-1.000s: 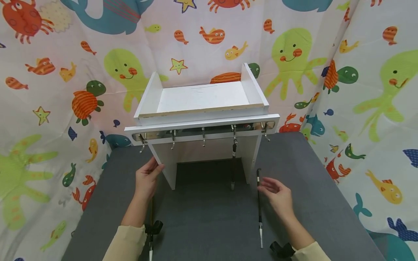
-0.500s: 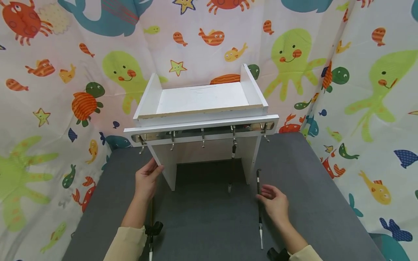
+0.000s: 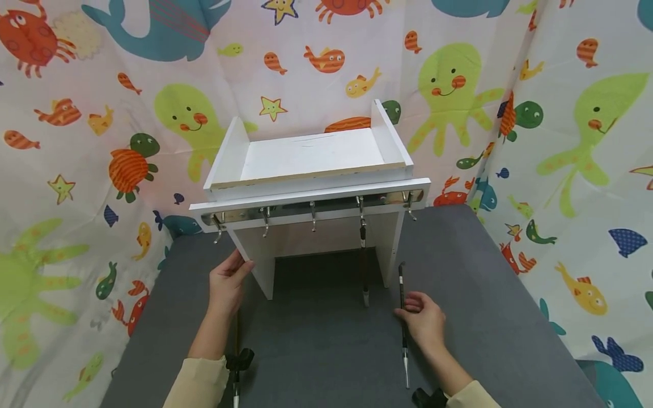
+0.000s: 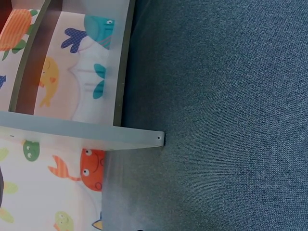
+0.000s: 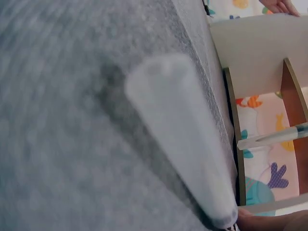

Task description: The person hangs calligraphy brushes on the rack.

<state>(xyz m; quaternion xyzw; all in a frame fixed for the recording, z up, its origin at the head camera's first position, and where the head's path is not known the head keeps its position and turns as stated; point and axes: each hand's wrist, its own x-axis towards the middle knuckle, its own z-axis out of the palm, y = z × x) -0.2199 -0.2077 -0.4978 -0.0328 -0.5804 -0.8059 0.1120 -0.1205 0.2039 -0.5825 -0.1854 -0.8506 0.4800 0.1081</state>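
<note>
A white shelf [image 3: 306,190] has a metal hook rail along its front; its side panel [image 4: 72,132] fills the left wrist view's left. My left hand [image 3: 224,289] holds the left side panel's front edge, thumb in front; it also shows [image 5: 281,6] at the right wrist view's top. A dark brush [image 3: 364,258] hangs from the fourth hook, tip down. My right hand [image 3: 424,320] pinches a second dark brush [image 3: 403,334] near its middle, over the grey surface. That brush's clear-capped end [image 5: 183,134] looms in the right wrist view, beside my fingertips [image 5: 250,220].
Another brush [image 3: 236,391] lies partly hidden beneath my left wrist. The grey tabletop [image 3: 316,351] extends in front of the shelf and to both sides. A curtain [image 3: 301,79] with sea animals hangs behind and at the sides.
My right hand has moved left and slightly down, its thumb and fingers closing on the brush. The hanging brush has swung slightly. My left hand keeps its place on the panel.
</note>
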